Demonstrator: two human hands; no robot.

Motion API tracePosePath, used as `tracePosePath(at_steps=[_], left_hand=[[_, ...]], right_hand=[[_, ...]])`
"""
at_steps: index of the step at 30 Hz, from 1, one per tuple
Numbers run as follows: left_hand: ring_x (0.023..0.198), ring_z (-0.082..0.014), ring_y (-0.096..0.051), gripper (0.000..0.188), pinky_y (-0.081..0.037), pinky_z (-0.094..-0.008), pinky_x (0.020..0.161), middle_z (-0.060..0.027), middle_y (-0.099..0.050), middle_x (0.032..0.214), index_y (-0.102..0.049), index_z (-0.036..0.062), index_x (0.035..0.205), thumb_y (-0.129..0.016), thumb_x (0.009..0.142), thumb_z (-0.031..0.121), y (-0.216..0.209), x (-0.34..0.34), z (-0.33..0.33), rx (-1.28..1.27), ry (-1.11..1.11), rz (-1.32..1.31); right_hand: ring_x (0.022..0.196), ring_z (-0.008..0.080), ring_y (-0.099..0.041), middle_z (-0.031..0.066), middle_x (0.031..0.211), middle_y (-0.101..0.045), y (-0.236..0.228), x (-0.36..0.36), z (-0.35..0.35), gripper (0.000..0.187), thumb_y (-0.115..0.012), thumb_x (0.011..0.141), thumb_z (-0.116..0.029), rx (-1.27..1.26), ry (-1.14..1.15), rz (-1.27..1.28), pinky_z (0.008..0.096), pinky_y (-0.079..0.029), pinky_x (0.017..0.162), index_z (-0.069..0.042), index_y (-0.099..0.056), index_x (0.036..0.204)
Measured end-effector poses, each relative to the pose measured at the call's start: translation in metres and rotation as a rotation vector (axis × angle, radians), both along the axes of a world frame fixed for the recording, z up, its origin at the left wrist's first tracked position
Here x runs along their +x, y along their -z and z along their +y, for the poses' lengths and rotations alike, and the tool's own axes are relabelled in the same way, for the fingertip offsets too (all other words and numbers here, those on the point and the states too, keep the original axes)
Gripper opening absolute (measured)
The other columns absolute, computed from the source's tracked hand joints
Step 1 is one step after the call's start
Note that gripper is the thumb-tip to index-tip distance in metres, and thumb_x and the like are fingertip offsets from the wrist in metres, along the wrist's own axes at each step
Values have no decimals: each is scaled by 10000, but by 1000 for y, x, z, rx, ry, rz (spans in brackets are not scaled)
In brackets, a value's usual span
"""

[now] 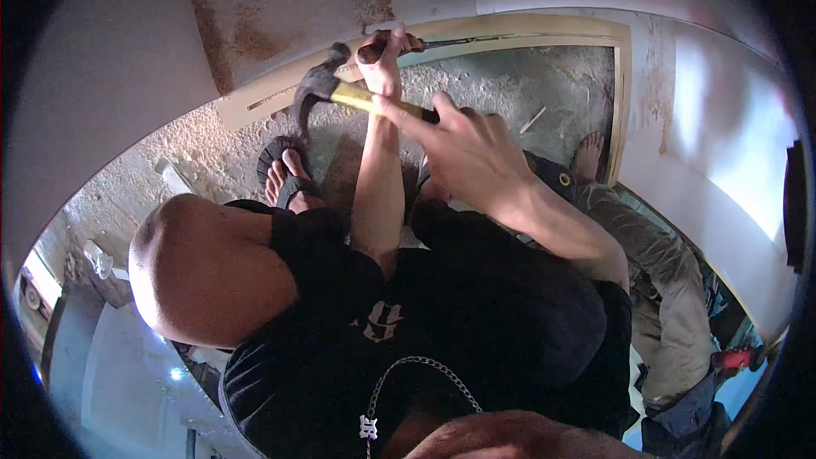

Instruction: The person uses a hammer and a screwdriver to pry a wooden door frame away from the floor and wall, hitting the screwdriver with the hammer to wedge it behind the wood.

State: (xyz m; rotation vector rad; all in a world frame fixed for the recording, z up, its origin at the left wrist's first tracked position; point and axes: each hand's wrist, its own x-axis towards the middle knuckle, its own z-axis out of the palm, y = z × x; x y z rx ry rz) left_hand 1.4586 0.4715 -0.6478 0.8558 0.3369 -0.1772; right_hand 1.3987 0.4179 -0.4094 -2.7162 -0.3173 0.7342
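Hammer (349,95): head shows left of the left hand (382,74).
Left hand: fingers curled round a dark-handled tool (414,43).
Right hand (469,151): fingers wrapped on the hammer's handle.
Wooden frame (552,27): tool-and-hammer work, apparently; next blow calls for steady aim.

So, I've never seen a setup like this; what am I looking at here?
There is no machine, only a person's two bare hands. The single picture comes from a fisheye camera worn on the head, looking down, so straight edges bend. The right hand holds a claw hammer with a yellow and black handle. The left hand grips a dark-handled tool, its thin shaft pointing right along a pale wooden frame. Pale debris lies scattered over the floor.
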Motion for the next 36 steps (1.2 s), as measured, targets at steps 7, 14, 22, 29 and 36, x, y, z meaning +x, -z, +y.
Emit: tracePosePath(at_steps=[7, 14, 22, 29, 36], left_hand=[[647, -216, -645, 251, -519, -337, 649, -96, -647, 675, -582, 18, 693, -713, 876, 129, -17, 6, 5, -58, 27, -39], [645, -149, -636, 216, -514, -296, 646, -59, -658, 674, -655, 14, 713, -717, 879, 138, -3, 0, -5, 90, 61, -169], [654, -200, -674, 241, -568, -340, 690, -134, -692, 710, -627, -23, 716, -722, 868, 137, -27, -8, -11, 197, 80, -76], [683, -198, -681, 227, -561, -321, 694, -131, -693, 728, -628, -28, 742, -710, 879, 133, -5, -1, -13, 86, 83, -82], [709, -215, -691, 227, -571, -354, 737, -157, -703, 762, -639, -4, 739, -685, 905, 144, -7, -3, -8, 42, 131, -127]], right_hand=[[603, 210, -661, 178, 964, -585, -19, 7, 18, 720, -713, 813, -172, 29, -52, -69, 327, -591, 525, -258, -411, 1460], [614, 221, -667, 229, 1017, -592, -10, 0, 4, 665, -650, 858, -110, -53, -44, -19, 321, -592, 513, -231, -395, 1459], [659, 258, -671, 169, 957, -582, -9, 2, 0, 758, -703, 815, -112, -155, 34, 110, 381, -618, 587, -283, -370, 1474], [673, 294, -669, 227, 1063, -570, -16, 3, 0, 805, -748, 795, -247, -38, 32, 173, 439, -598, 610, -291, -342, 1488], [720, 352, -684, 219, 1026, -560, -16, 4, 11, 749, -703, 844, -211, 9, -20, 266, 456, -593, 621, -294, -329, 1487]])
